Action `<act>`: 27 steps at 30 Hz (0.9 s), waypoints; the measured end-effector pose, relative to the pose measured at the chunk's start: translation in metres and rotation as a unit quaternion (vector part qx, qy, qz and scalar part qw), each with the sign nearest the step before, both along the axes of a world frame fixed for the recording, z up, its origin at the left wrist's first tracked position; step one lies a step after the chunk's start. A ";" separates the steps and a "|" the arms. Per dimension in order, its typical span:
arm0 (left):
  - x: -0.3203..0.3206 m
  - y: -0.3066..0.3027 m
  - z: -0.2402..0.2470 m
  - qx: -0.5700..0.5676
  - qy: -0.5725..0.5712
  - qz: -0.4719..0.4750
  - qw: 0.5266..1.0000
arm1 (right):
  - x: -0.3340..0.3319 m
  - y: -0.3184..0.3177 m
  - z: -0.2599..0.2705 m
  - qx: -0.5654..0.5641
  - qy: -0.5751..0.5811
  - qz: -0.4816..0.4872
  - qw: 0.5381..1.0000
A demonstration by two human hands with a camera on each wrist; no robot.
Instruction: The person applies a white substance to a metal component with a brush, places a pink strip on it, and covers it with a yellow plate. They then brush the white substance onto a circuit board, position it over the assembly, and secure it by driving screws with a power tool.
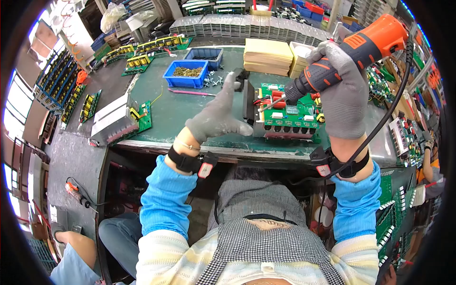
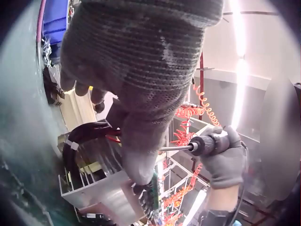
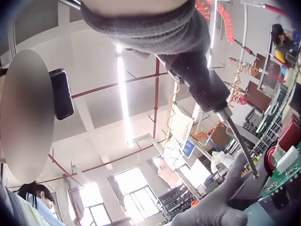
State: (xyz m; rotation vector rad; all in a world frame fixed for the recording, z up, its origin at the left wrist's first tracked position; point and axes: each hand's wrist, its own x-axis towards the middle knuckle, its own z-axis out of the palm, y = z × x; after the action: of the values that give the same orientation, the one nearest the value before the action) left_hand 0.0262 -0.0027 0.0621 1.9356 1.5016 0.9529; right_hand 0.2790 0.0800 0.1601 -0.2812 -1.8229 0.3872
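Observation:
My gloved right hand (image 1: 344,90) grips an orange and black power drill (image 1: 365,40) with a long screwdriver bit (image 1: 273,104). In the right wrist view, a small brassy screw (image 3: 256,176) sits at the bit's tip, near the board's edge. The green circuit board (image 1: 292,109) carries red and white parts and lies on a metal heat sink (image 1: 259,129). A black plate (image 1: 248,100) stands upright at its left end. Beside that plate is my gloved left hand (image 1: 216,116), fingers extended and thumb spread towards the heat sink.
Behind the left hand stand a blue bin (image 1: 185,81) of brassy screws, a second bin (image 1: 213,57), loose silvery hardware (image 1: 213,81) and a pink pen (image 1: 192,92). A yellow paper stack (image 1: 268,56) is behind the board. Another heat sink assembly (image 1: 116,121) lies left. The drill's black cord (image 1: 394,104) hangs right.

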 end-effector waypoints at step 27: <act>0.012 0.031 -0.015 0.060 0.053 -0.042 0.996 | -0.039 -0.028 0.030 -0.297 -0.042 0.171 0.939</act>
State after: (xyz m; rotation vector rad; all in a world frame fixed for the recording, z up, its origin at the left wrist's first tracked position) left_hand 0.0384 0.0278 0.0470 2.1470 1.4379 0.9357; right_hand 0.2397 0.0520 0.1906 -0.3978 -1.8022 1.1924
